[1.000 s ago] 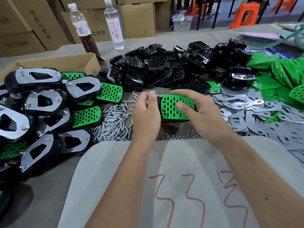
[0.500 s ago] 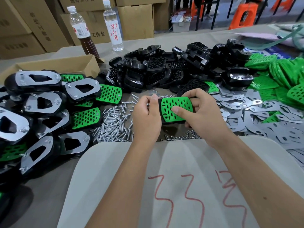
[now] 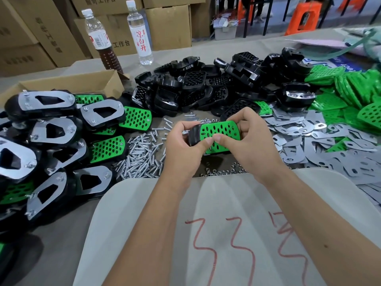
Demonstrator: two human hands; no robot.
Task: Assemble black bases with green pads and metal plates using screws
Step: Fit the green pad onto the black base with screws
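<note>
Both hands hold one black base (image 3: 193,135) with a perforated green pad (image 3: 220,131) seated on it, above the table's middle. My left hand (image 3: 183,147) grips the base's left end. My right hand (image 3: 249,141) grips the right end, thumb pressing on the pad's lower edge. Loose screws (image 3: 142,159) lie in a heap left of my hands, small nuts (image 3: 222,172) just below them. Metal plates (image 3: 321,145) are spread to the right, green pads (image 3: 354,93) piled far right, black bases (image 3: 206,89) heaped behind.
Finished assemblies (image 3: 51,139) with metal plates are stacked at the left beside an open cardboard box (image 3: 68,83). Two bottles (image 3: 140,36) stand at the back, cartons behind them. A pale sheet with red writing (image 3: 237,234) covers the near edge.
The base with its pad has been lifted and tilted toward me. My right thumb slid to the pad's lower edge and my left hand's grip shifted round the left end.
</note>
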